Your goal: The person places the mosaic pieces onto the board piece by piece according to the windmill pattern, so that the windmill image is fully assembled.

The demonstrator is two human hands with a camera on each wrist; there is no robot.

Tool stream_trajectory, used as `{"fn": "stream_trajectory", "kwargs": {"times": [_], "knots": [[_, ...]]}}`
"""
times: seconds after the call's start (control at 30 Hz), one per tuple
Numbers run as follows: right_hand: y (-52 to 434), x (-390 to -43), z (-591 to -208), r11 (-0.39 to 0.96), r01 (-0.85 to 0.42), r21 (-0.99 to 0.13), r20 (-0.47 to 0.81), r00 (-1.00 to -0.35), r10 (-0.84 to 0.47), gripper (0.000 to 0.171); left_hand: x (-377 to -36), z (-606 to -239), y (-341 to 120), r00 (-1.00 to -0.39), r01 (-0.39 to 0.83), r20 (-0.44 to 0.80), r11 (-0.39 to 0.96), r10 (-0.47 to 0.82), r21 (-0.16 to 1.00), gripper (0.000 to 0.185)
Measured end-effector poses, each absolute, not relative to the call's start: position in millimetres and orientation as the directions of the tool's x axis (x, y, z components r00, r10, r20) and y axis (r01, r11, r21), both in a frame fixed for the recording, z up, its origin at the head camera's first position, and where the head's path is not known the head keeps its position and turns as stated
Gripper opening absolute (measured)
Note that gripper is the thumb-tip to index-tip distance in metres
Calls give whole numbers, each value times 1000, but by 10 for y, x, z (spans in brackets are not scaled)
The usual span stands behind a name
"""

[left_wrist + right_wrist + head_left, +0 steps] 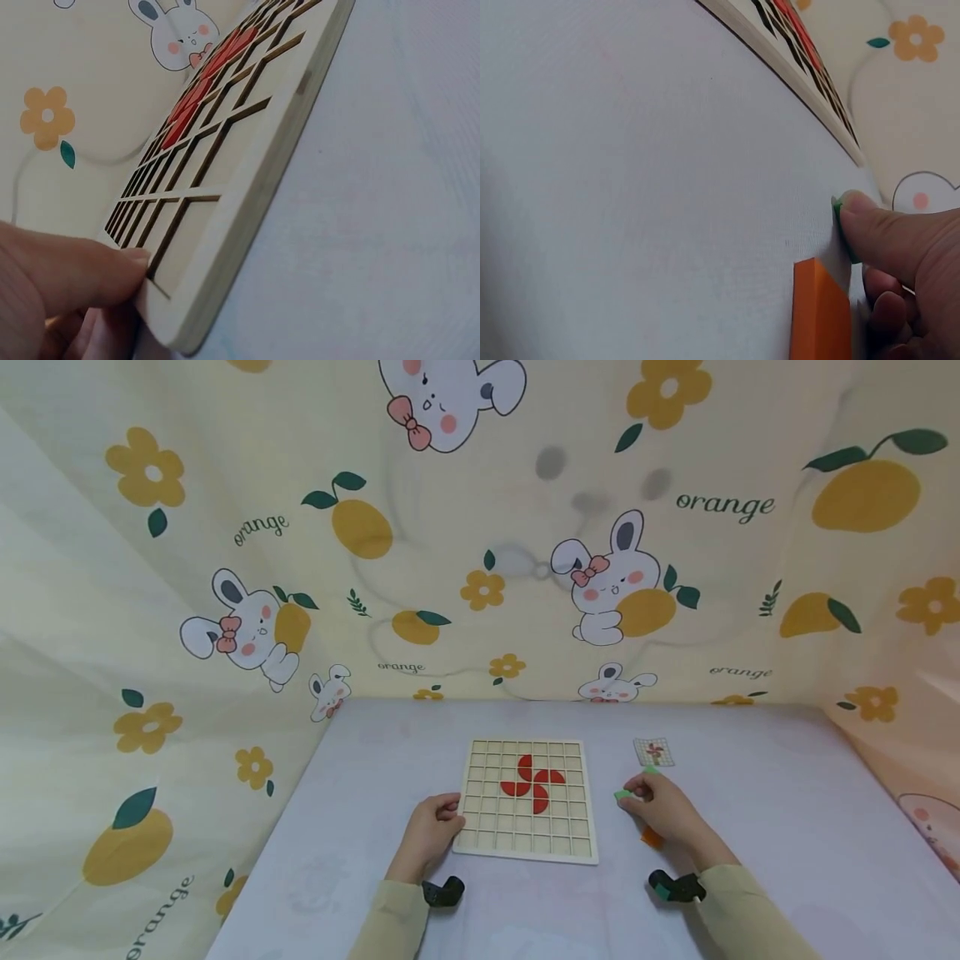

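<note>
A square wooden grid board (526, 857) lies on the table, with several red quarter-round pieces (540, 799) forming a pinwheel in its cells. My left hand (431, 831) grips the board's left edge; in the left wrist view the thumb (97, 274) presses on the rim and the other fingers are partly hidden below. To the right of the board, my right hand (667, 814) pinches a small green piece (844, 229) between thumb and fingers. Another bit of green (651, 769) shows just beyond that hand. An orange block (821, 315) lies beside the right hand, on the near side.
Behind the right hand lies a small pattern card (654, 752) printed with a grid, a red pinwheel and a green part. A cloth (480, 527) with rabbits, oranges and flowers hangs around the white table (360, 777). Each wrist carries a small black camera (444, 892).
</note>
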State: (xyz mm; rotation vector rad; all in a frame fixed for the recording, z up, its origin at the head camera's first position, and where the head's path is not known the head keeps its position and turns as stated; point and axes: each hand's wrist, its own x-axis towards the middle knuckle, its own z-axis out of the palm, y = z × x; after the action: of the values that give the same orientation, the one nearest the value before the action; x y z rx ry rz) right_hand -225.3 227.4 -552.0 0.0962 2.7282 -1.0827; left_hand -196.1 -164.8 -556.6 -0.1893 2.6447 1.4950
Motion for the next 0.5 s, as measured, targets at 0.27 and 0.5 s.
{"fn": "stream_trajectory", "kwargs": {"times": [0.27,0.5], "knots": [[2278,-2249,-5535,721,141,-678,-214,-977,-11,34,-1949,-5554,-1628,-985,-173,-159,505,-71,845,41],[2268,-2244,-5518,712,151,-685,-214,-977,1,31,-1950,-5567,-1635,-988,-152,-141,503,-60,851,42]]}}
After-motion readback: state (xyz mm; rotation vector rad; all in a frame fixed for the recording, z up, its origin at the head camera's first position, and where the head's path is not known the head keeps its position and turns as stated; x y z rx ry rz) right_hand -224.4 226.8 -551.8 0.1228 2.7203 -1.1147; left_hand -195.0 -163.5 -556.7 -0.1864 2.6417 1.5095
